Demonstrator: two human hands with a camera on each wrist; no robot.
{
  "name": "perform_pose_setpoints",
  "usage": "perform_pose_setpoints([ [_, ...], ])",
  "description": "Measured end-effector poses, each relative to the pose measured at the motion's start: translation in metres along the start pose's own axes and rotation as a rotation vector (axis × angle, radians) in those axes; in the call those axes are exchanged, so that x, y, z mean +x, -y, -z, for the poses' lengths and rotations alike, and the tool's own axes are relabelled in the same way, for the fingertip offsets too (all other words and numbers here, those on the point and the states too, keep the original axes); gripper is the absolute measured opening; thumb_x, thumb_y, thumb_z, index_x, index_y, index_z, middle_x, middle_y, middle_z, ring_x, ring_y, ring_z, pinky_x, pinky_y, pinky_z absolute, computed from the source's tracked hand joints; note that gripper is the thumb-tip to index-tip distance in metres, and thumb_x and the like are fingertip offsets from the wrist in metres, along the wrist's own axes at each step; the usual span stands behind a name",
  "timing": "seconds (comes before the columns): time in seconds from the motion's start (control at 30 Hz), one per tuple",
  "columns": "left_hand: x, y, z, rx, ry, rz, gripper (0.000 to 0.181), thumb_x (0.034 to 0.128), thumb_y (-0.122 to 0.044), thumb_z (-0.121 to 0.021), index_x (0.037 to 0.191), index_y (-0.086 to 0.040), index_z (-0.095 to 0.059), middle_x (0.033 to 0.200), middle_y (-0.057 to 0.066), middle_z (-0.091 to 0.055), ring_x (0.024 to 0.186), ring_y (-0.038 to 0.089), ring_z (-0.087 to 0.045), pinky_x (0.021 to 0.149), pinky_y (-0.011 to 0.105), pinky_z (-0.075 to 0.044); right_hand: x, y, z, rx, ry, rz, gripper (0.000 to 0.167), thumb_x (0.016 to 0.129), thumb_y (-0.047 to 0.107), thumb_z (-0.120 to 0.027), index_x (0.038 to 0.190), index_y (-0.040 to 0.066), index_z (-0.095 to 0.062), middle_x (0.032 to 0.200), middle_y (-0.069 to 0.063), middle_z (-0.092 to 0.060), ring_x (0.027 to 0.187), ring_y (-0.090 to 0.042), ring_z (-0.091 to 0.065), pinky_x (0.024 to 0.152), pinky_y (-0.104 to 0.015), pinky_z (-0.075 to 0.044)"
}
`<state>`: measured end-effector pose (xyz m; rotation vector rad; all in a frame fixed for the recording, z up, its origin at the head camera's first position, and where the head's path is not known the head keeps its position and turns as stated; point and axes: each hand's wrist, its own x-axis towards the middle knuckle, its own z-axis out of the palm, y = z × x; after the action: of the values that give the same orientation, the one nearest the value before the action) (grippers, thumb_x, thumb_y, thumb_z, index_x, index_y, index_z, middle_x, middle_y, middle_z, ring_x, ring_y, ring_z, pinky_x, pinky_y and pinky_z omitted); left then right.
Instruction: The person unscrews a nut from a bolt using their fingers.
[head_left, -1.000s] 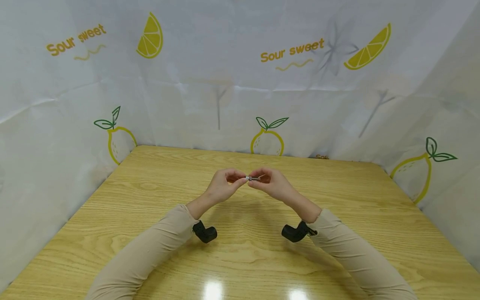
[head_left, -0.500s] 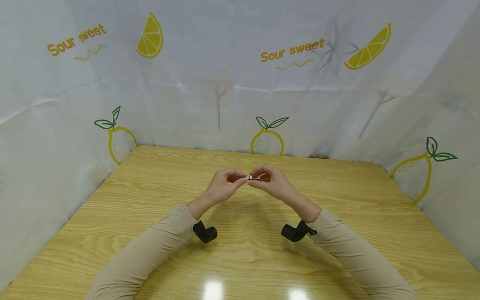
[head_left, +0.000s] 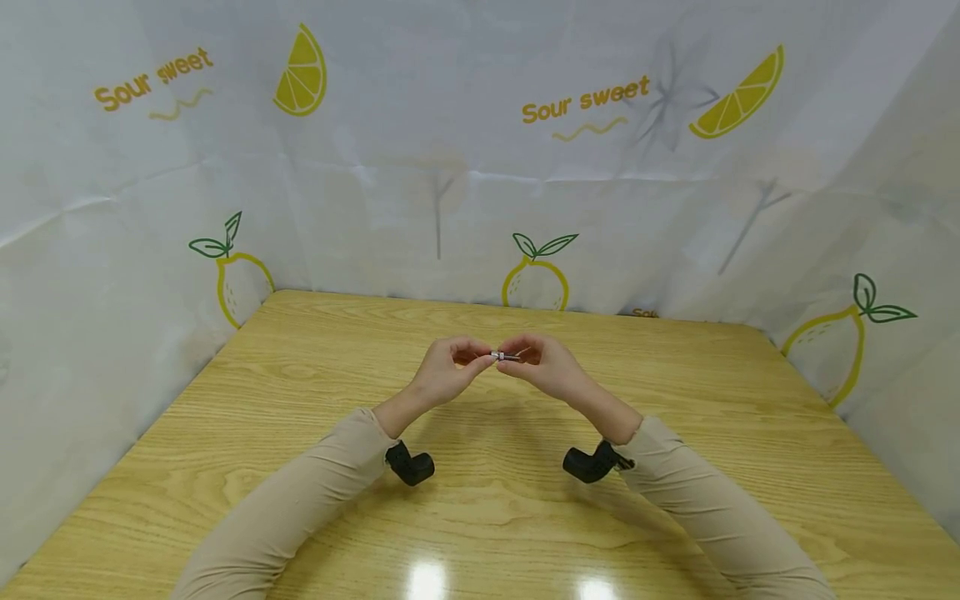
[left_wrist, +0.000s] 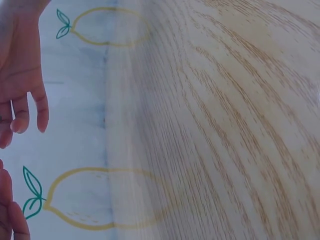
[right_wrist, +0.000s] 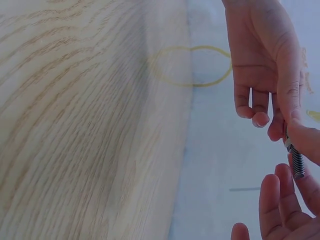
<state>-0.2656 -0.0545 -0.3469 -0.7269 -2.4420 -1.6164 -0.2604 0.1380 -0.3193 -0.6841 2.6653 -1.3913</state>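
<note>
A small metal bolt (head_left: 512,357) with a threaded shank lies level between the two hands, above the table. The left hand (head_left: 442,373) pinches its left end between thumb and index finger. At a nut-like collar near the middle, the right hand (head_left: 552,367) holds the bolt with thumb and fingertips. The right wrist view shows the threaded shank (right_wrist: 298,165) sticking out past the right thumb, the left hand (right_wrist: 267,60) above it. In the left wrist view the bolt is out of sight; both hands show only partly at the left edge.
A wood-grain table (head_left: 480,500) spreads under both arms. Behind it and at its sides hangs a pale cloth (head_left: 375,125) printed with lemons and lettering. A black wrist mount (head_left: 410,464) sits on the left wrist, another (head_left: 588,464) on the right.
The right fingers have shifted slightly around the bolt. Both arms and the left hand look the same.
</note>
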Motion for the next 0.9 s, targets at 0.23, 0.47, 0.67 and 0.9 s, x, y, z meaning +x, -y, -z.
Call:
perform_pose_setpoints([
  [0.23,0.0004,0.0006,-0.0007,-0.013,0.007,0.004,0.019,0.0899,-0.018,-0.063,0.102,-0.004,-0.069,0.1,0.013,-0.069,0.086,0.023,-0.064,0.075,0.028,-0.051,0.0005,-0.002,-0.0003,-0.014,0.026,-0.017,0.035,0.096,0.03,-0.052,0.116,0.003,-0.062,0.114,-0.019,-0.062,0.102,-0.032,-0.06,0.085,-0.039,-0.05],
  [0.47,-0.0001,0.0004,-0.0006,-0.008,-0.002,-0.011,0.018,0.0899,-0.017,-0.063,0.101,-0.004,-0.069,0.098,0.014,-0.069,0.085,0.023,-0.064,0.073,0.027,-0.051,0.0006,-0.0014,-0.0003,-0.007,0.007,-0.019,0.031,0.093,0.027,-0.058,0.113,0.003,-0.062,0.112,-0.018,-0.063,0.099,-0.03,-0.061,0.082,-0.035,-0.051],
  [0.67,-0.0007,-0.0008,-0.0003,-0.018,-0.004,-0.004,0.018,0.0901,-0.016,-0.063,0.102,-0.004,-0.069,0.099,0.014,-0.069,0.085,0.023,-0.064,0.073,0.026,-0.051,0.0006,0.0002,0.0001,-0.004,-0.011,-0.007,0.033,0.092,0.026,-0.06,0.116,0.002,-0.061,0.115,-0.017,-0.062,0.099,-0.03,-0.061,0.081,-0.035,-0.051],
  [0.9,-0.0008,0.0004,-0.0005,-0.016,-0.004,0.004,0.019,0.0902,-0.017,-0.063,0.102,-0.004,-0.069,0.1,0.014,-0.069,0.086,0.023,-0.064,0.074,0.026,-0.051,-0.0001,0.0001,-0.0006,-0.012,0.015,-0.004,0.032,0.096,0.026,-0.054,0.114,0.002,-0.063,0.112,-0.019,-0.064,0.101,-0.033,-0.061,0.083,-0.037,-0.051],
])
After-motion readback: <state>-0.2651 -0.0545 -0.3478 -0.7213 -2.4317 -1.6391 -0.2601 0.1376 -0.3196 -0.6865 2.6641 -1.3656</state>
